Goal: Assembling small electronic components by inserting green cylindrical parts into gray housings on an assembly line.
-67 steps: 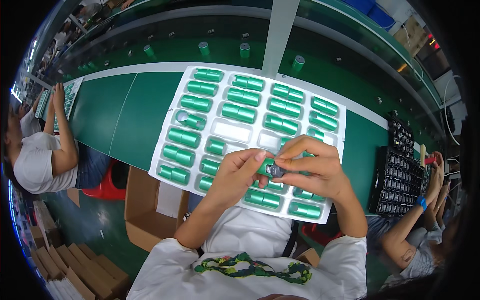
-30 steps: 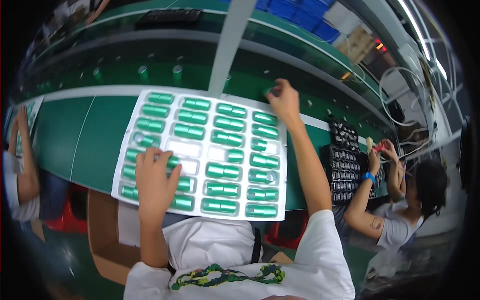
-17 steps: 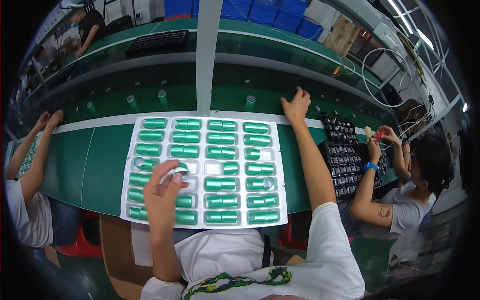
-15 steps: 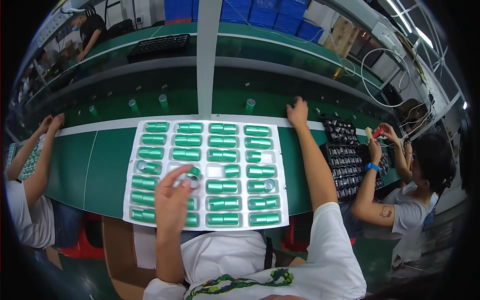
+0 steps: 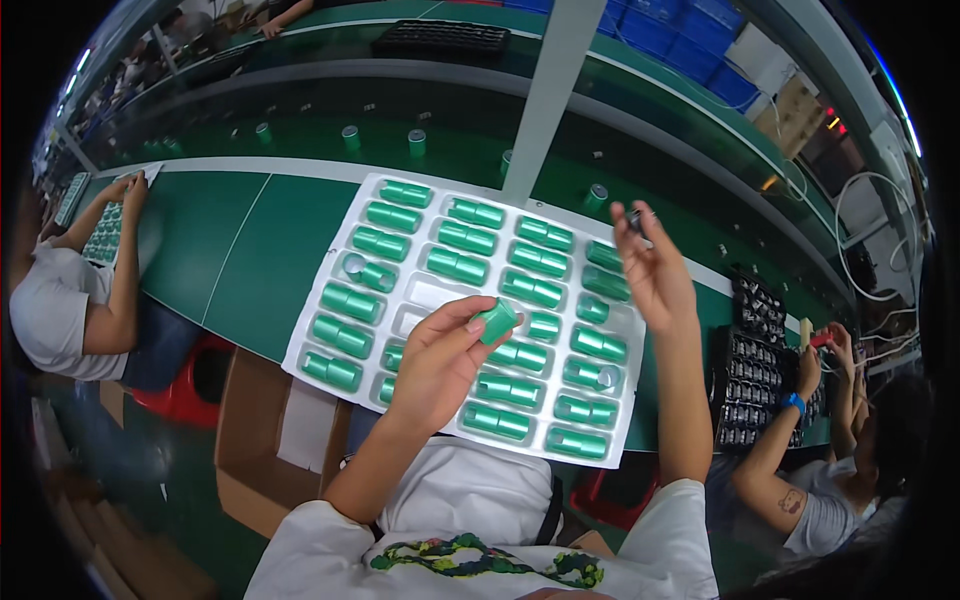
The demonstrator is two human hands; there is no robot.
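My left hand (image 5: pixel 440 362) pinches a green metallic cylinder (image 5: pixel 497 321) above the middle of a white molded tray (image 5: pixel 432 290). Most of the tray's compartments hold green cylinders lying on their sides, such as the green pair (image 5: pixel 340 336) near the left edge. One compartment just beyond my left hand has nothing in it. My right hand (image 5: pixel 658 275) is raised over the tray's far right corner. Between its thumb and fingers sits a small dark piece (image 5: pixel 636 220), too small to name.
Behind the tray a dark green belt carries upright cylinders (image 5: pixel 598 195) and small bits. A pale post (image 5: pixel 557 95) rises at the tray's far edge. Black trays (image 5: pixel 752 385) lie to the right, where a person (image 5: pixel 790 470) works. Another person (image 5: pixel 85 325) sits left. A cardboard box (image 5: pixel 245 490) stands below.
The view has turned. My right hand has come back from the belt toward the tray with a small dark piece. My left hand has carried its green cylinder toward the right hand.
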